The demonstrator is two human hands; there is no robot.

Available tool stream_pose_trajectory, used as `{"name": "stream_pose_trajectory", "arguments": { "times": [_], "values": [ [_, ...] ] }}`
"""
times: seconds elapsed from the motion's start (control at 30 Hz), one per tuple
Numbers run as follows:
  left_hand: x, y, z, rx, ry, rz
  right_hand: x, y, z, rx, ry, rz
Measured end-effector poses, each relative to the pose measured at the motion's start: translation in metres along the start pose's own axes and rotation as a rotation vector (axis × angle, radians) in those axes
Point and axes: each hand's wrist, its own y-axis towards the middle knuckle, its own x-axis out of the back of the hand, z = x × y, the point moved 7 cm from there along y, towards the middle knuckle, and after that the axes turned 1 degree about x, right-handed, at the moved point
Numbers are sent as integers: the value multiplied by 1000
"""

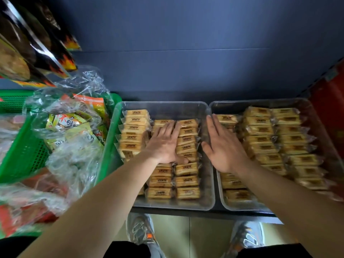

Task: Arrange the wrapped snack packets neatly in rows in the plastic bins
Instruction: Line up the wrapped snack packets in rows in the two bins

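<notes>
Two clear plastic bins stand side by side on a dark shelf. The left bin point(208, 183) holds three rows of yellow wrapped snack packets point(187, 169). My left hand point(164, 144) lies flat on its middle row, fingers straight, thumb touching a packet of the right row. The right bin point(221, 198) also holds rows of the same packets point(260, 130). My right hand point(222, 146) is flat with straight fingers over the right bin's left row, near the wall between the bins. I cannot tell whether it touches the packets.
A green mesh basket point(24, 155) at the left holds clear bags of other snacks point(70, 127). Dark snack bags point(37, 43) hang at the upper left. A red thing point(327, 112) stands at the right. A blue-grey back panel rises behind the bins. My shoes show below the shelf edge.
</notes>
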Motion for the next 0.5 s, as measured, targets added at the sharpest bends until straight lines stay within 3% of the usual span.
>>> {"name": "stream_pose_trajectory", "arguments": {
  "times": [0.17,0.37,0.5],
  "values": [
    [-2,8,5,-66,83,15,-6,3,-2,-15,54,8],
    [-2,-9,-6,-137,135,-88,-6,3,-2,-23,54,20],
    [-23,-32,-29,-158,112,-21,-5,1,-1,-18,47,12]
  ]
}}
